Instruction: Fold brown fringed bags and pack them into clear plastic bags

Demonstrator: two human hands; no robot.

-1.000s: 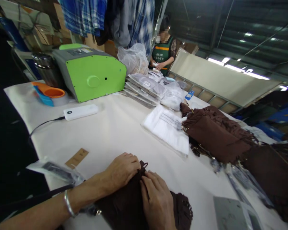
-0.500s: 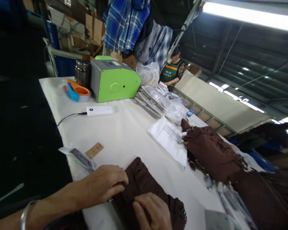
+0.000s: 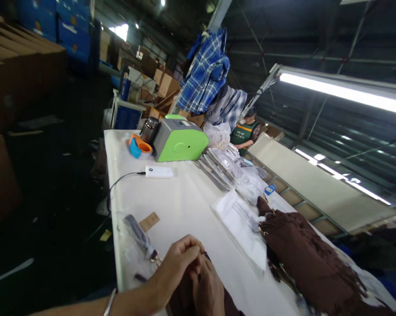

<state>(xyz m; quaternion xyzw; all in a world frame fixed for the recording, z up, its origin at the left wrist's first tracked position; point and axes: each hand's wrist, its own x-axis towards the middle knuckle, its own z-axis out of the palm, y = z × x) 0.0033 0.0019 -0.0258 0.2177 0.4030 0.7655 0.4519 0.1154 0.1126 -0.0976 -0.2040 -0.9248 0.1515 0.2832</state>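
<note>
Both hands meet at the bottom centre, over a dark brown gathered fabric piece at the table's near edge. My left hand, with a bangle at the wrist, has thumb and fingers pinched at the fabric's upper end. My right hand is closed right beside it, fingertips on the same end. What lies between the fingertips is mostly hidden. Left of the hands lie a plastic-wrapped dark strap with a metal clasp and a brown card tag.
On the table are a white power bank with a cable, a tape roll, a steel flask, a green-grey machine, plastic packets, white cloth and brown bags. A person stands beyond.
The view has shifted left and up, so the table items appear lower and further right. My hands, apart before, have come together at the fabric's end.
</note>
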